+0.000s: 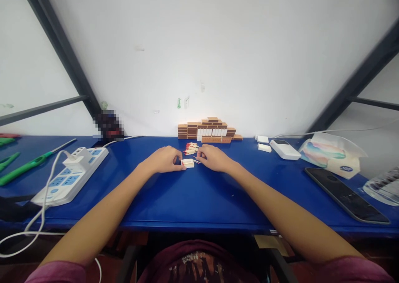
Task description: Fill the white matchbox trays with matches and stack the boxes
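Left hand (166, 158) held the matchbox tray (188, 163) by its left end, just this side of the match pile (190, 148), long axis side to side, right hand (213, 157) near its other end, pinch on the loose matches (196, 161) too small to confirm.

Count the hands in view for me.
2: the left hand is at the left end of the small tray; the right hand is to the right of the match pile. No other hand shows.
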`<action>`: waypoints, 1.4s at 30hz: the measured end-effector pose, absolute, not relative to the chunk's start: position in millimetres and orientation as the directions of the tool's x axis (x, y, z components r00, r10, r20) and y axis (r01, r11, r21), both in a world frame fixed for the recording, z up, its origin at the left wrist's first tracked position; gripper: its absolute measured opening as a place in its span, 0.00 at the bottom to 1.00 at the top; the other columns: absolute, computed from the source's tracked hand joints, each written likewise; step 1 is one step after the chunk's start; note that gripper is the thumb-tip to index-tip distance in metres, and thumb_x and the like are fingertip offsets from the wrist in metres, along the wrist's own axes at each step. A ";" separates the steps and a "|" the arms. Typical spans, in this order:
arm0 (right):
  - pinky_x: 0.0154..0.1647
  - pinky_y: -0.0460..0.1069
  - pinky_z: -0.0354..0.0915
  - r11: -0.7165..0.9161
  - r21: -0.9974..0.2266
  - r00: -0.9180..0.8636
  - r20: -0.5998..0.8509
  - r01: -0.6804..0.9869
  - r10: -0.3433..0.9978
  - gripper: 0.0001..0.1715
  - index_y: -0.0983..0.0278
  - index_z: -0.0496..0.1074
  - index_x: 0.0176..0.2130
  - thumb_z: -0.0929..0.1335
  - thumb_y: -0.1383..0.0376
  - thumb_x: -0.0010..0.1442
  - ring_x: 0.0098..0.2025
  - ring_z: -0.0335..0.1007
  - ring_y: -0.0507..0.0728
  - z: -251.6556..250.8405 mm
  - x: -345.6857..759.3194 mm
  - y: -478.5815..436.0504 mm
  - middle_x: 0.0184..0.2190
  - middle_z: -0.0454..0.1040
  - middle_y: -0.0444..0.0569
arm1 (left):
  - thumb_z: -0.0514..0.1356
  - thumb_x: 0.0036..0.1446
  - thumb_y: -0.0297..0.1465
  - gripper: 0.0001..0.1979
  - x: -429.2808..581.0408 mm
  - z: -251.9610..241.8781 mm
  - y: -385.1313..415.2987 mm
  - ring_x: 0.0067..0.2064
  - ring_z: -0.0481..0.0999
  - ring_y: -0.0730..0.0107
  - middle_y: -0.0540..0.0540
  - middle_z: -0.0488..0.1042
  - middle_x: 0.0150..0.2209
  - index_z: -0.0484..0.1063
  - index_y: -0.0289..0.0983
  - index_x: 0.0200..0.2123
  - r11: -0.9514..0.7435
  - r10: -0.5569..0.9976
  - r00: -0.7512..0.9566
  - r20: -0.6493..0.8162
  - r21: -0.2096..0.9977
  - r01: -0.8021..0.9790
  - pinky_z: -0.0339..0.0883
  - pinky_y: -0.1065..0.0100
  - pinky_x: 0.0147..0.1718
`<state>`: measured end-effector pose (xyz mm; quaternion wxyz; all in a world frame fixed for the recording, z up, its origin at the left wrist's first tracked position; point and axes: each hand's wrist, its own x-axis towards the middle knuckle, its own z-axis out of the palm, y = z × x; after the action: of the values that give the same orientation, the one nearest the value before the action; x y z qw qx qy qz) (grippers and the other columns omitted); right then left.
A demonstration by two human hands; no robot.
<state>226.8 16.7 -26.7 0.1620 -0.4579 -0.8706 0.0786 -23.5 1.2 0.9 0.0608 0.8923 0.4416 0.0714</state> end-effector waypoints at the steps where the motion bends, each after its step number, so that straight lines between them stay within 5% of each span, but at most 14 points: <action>1: 0.38 0.47 0.57 0.576 -0.288 -0.536 0.212 0.765 0.817 0.06 0.64 0.74 0.37 0.69 0.66 0.69 0.39 0.69 0.55 -27.3 225.8 15.9 0.39 0.74 0.51 | 0.67 0.58 0.49 0.17 -23.3 0.8 1.1 0.29 0.73 0.67 0.49 0.79 0.29 0.81 0.41 0.36 -0.601 0.798 0.598 0.073 0.171 0.781 0.54 0.67 0.28; 18: 0.37 0.48 0.57 0.591 -0.270 -0.573 0.151 0.760 0.806 0.10 0.64 0.71 0.36 0.67 0.64 0.72 0.38 0.69 0.57 -26.9 223.1 14.8 0.39 0.76 0.53 | 0.68 0.55 0.49 0.17 -27.5 2.5 1.8 0.27 0.73 0.69 0.50 0.78 0.27 0.82 0.41 0.35 -0.609 0.787 0.615 0.049 0.221 0.762 0.55 0.67 0.27; 26: 0.40 0.48 0.61 0.622 -0.453 -0.562 0.277 0.639 0.779 0.06 0.64 0.69 0.40 0.64 0.67 0.72 0.39 0.69 0.56 -25.1 222.6 15.0 0.40 0.76 0.51 | 0.67 0.57 0.49 0.18 -21.6 0.2 -0.2 0.28 0.74 0.68 0.48 0.79 0.29 0.81 0.40 0.37 -0.606 0.793 0.607 0.058 0.177 0.775 0.55 0.67 0.28; 29: 0.41 0.49 0.65 0.629 -0.521 -0.600 0.253 0.577 0.759 0.08 0.65 0.70 0.49 0.64 0.66 0.72 0.39 0.71 0.56 -30.7 219.4 13.7 0.40 0.77 0.51 | 0.67 0.58 0.48 0.17 -21.3 -1.2 0.0 0.28 0.73 0.68 0.49 0.79 0.29 0.81 0.41 0.36 -0.608 0.791 0.609 0.057 0.181 0.773 0.55 0.67 0.28; 33: 0.56 0.56 0.67 0.701 -0.493 -0.631 0.335 0.515 0.700 0.21 0.64 0.67 0.62 0.61 0.68 0.73 0.55 0.73 0.61 -36.0 219.4 15.9 0.54 0.77 0.59 | 0.67 0.58 0.48 0.17 -20.8 -2.1 0.0 0.28 0.73 0.68 0.48 0.79 0.29 0.80 0.40 0.35 -0.617 0.784 0.618 0.058 0.181 0.766 0.54 0.67 0.28; 36: 0.61 0.57 0.64 0.732 -0.500 -0.654 0.365 0.462 0.663 0.19 0.63 0.71 0.57 0.59 0.70 0.73 0.60 0.70 0.60 -36.4 220.2 18.0 0.58 0.75 0.58 | 0.67 0.58 0.48 0.17 -20.1 -2.3 -0.2 0.28 0.73 0.68 0.49 0.79 0.29 0.80 0.40 0.36 -0.616 0.785 0.617 0.058 0.178 0.767 0.55 0.67 0.28; 42: 0.45 0.50 0.66 0.675 -0.600 -0.592 0.377 0.429 0.712 0.11 0.64 0.74 0.43 0.62 0.65 0.72 0.41 0.71 0.56 -34.1 217.0 16.5 0.43 0.78 0.52 | 0.67 0.59 0.48 0.18 -19.3 -3.4 -0.1 0.28 0.73 0.68 0.48 0.79 0.29 0.80 0.39 0.38 -0.618 0.784 0.618 0.059 0.168 0.768 0.55 0.67 0.29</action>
<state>217.0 16.5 -34.1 0.3072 -0.3309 -0.8620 0.2302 -19.3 -0.1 -3.4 0.0629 0.8971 0.4326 0.0631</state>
